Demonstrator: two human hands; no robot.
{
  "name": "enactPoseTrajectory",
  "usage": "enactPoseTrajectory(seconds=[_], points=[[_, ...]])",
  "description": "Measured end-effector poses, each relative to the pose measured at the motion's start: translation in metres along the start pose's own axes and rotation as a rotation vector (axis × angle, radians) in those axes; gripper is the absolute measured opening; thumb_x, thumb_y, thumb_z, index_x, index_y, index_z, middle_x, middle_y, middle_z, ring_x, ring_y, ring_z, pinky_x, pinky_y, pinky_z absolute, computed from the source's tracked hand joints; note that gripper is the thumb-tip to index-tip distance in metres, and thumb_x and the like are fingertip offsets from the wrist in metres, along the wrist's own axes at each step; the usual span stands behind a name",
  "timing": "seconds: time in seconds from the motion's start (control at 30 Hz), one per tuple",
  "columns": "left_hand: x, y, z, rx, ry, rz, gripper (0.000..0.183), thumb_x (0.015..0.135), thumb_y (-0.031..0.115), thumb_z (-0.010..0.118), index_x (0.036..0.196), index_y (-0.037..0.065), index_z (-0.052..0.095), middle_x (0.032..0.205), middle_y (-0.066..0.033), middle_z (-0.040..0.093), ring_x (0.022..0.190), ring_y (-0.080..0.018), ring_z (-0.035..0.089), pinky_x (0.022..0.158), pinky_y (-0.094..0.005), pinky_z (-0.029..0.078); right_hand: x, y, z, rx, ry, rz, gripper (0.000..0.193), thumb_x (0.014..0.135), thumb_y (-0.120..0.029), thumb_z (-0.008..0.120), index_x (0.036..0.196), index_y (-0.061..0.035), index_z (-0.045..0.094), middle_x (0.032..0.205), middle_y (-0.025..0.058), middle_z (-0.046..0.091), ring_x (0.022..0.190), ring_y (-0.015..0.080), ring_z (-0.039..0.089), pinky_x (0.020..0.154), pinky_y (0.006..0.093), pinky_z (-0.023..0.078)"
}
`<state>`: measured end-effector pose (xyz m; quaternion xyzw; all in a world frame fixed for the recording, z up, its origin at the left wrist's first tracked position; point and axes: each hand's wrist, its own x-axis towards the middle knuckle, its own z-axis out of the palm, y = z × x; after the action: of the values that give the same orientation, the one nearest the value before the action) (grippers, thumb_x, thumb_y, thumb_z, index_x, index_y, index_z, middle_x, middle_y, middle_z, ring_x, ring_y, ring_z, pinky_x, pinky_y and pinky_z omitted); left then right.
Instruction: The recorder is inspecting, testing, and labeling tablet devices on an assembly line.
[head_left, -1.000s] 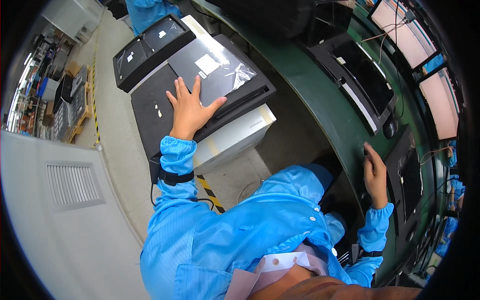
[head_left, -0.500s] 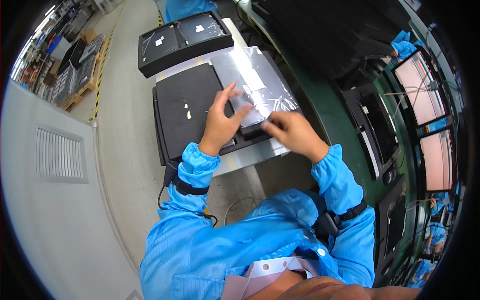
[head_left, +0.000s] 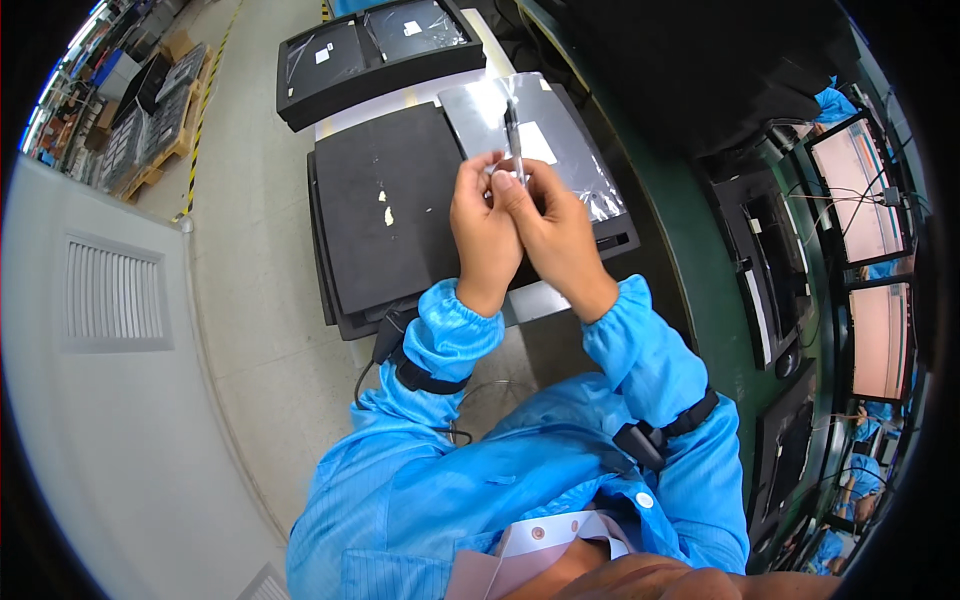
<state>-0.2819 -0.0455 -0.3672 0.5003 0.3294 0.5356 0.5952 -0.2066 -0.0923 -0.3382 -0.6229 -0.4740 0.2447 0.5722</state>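
My left hand (head_left: 487,235) and my right hand (head_left: 560,228) meet over the near part of a flat silver-grey panel in clear film (head_left: 580,165). A slim pen (head_left: 514,130), dark with a clear end, rises upright from my right hand's closed fingers. The left fingers are curled against the right thumb, and what they pinch is hidden. Under my hands the wrapped panel, with a white label on it, lies in a black foam tray (head_left: 618,238). A black foam sheet (head_left: 385,190) with small torn pale spots lies to the left.
Farther back, a black foam box (head_left: 375,82) holds two film-wrapped panels. Along the right runs a green workbench (head_left: 690,270) with lit monitors (head_left: 852,190), a dark device (head_left: 765,240), a mouse (head_left: 788,361) and cables. At the left stands a grey vented cabinet (head_left: 60,400); beyond it is a loaded pallet (head_left: 165,150).
My hands, apart before, have come together over the panel. A pen now shows upright between them. The view has shifted slightly.
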Motion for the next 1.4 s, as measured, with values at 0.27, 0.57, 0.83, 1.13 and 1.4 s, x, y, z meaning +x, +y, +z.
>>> enactPoseTrajectory(seconds=[0.27, 0.57, 0.83, 1.13, 1.4], points=[[-0.016, 0.003, -0.035, 1.079, -0.352, 0.473, 0.058, 0.087, 0.038, 0.074, 0.128, -0.002, 0.061, 0.141, -0.0287, 0.046, 0.139, -0.0439, 0.039, 0.118, -0.0618, 0.02, 0.061, 0.033, -0.036, 0.077, 0.269, 0.063, 0.033, 0.099, -0.029, 0.066, 0.085, 0.0001, 0.068, 0.064, -0.0021, 0.055, 0.057, 0.0041, 0.047, 0.051, 0.027, 0.037], [-0.019, 0.003, -0.035, 1.138, -0.349, 0.486, 0.067, 0.083, 0.044, 0.076, 0.128, -0.003, 0.06, 0.142, -0.0291, 0.045, 0.143, -0.0446, 0.034, 0.118, -0.0645, 0.018, 0.061, 0.039, -0.02, -0.279, 0.104, -0.022, 0.036, 0.099, -0.031, 0.066, 0.091, 0.003, 0.072, 0.064, 0.0081, 0.067, 0.056, 0.0102, 0.06, 0.052, 0.0294, 0.044], [-0.018, 0.005, -0.038, 1.149, -0.335, 0.529, 0.066, 0.081, 0.043, 0.077, 0.126, -0.002, 0.06, 0.139, -0.0273, 0.047, 0.141, -0.0442, 0.036, 0.116, -0.0646, 0.021, 0.061, 0.059, -0.018, -0.189, 0.106, -0.113, 0.029, 0.1, -0.026, 0.065, 0.097, 0.0019, 0.071, 0.078, 0.0107, 0.069, 0.06, 0.0114, 0.06, 0.055, 0.0306, 0.047], [-0.013, 0.007, -0.032, 1.241, -0.305, 0.549, 0.06, 0.082, 0.039, 0.079, 0.125, -0.001, 0.061, 0.139, -0.0227, 0.052, 0.137, -0.0402, 0.043, 0.115, -0.0591, 0.028, -0.036, -0.005, -0.15, -0.489, 0.166, -0.418, 0.017, 0.096, -0.018, 0.068, 0.105, -0.004, 0.069, 0.087, 0.0168, 0.067, 0.069, 0.0308, 0.066, 0.063, 0.0365, 0.053], [-0.072, -0.005, 0.023, 0.477, -0.491, 0.55, 0.021, 0.089, 0.003, 0.067, 0.111, 0.0, 0.067, 0.119, -0.0181, 0.066, 0.113, -0.0332, 0.062, 0.101, -0.0425, 0.047, -0.261, -0.03, -0.332, -1.324, 0.449, 0.64, 0.037, 0.092, -0.036, 0.064, 0.074, -0.0041, 0.071, 0.071, 0.0187, 0.069, 0.068, 0.041, 0.068, 0.066, 0.0506, 0.054]])
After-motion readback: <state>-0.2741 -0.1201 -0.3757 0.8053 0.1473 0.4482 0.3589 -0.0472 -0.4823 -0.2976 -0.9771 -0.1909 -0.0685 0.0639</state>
